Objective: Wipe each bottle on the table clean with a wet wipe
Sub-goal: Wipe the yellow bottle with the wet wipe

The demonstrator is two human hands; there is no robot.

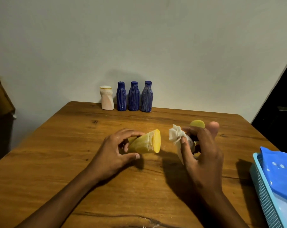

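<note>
Yellow bottle [146, 143] on its side just above the worktop [73, 162], left hand [113, 153] in firm grip round its body, right hand [203, 153] pinching bunched wet wipe [176, 134] against another yellow-capped bottle [197, 125]: best turned slowly under the wipe, blue basket [264, 196] holding blue wipe pack [281, 170].

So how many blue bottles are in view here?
3. The blue bottles stand upright in a row at the table's far edge by the wall: left, middle, right. None looks hidden.
</note>
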